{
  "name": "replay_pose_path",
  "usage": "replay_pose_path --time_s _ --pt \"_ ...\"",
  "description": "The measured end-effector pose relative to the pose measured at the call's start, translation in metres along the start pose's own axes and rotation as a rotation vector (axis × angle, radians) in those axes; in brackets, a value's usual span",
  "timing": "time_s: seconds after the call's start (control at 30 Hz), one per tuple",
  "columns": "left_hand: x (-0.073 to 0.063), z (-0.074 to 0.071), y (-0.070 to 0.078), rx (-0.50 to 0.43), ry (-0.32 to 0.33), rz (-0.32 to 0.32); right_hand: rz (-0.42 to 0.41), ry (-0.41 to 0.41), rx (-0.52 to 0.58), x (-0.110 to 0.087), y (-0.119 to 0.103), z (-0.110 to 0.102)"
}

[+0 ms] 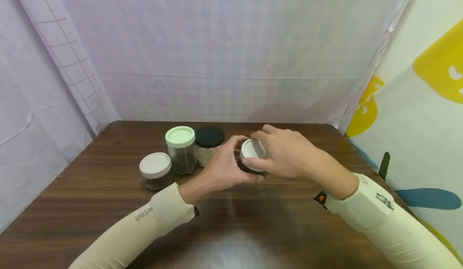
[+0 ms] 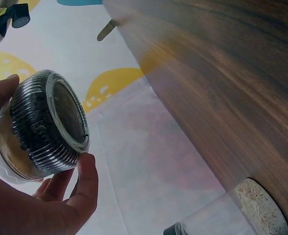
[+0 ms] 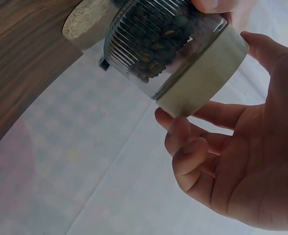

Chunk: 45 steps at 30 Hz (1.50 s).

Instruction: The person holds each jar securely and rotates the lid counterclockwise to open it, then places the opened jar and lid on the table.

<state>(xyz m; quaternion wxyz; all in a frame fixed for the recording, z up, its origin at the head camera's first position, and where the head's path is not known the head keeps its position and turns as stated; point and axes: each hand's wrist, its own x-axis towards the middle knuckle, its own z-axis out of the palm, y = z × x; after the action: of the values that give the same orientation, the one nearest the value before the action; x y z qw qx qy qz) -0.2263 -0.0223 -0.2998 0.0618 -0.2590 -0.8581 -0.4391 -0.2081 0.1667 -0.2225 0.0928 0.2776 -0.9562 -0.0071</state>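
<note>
My left grip (image 1: 227,165) holds the jar (image 3: 156,44) round its glass; my right grip (image 1: 288,152) pinches the white lid (image 1: 255,150) above.

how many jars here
4: a ribbed clear white-lidded jar in the left hand and right hand; on the brown table, left to right: a short clear white-lidded jar, a clear green-lidded jar, a clear black-lidded jar, partly hidden.

I'm counting three jars (image 1: 155,167) (image 1: 183,156) (image 1: 209,137) standing at ten o'clock on one table (image 1: 108,204), two hands (image 1: 226,164) (image 1: 289,152) holding a fourth jar (image 1: 254,149) toward one o'clock!
</note>
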Motion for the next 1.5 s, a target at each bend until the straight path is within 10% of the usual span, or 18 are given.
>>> replay_pose_path --time_s 0.83,1.5 --pt "0.000 0.001 -0.003 -0.013 -0.049 -0.004 -0.206 -0.005 0.065 -0.008 0.009 -0.001" --pt "0.002 0.005 -0.004 -0.067 -0.083 -0.041 -0.125 -0.063 0.072 -0.008 0.011 -0.015"
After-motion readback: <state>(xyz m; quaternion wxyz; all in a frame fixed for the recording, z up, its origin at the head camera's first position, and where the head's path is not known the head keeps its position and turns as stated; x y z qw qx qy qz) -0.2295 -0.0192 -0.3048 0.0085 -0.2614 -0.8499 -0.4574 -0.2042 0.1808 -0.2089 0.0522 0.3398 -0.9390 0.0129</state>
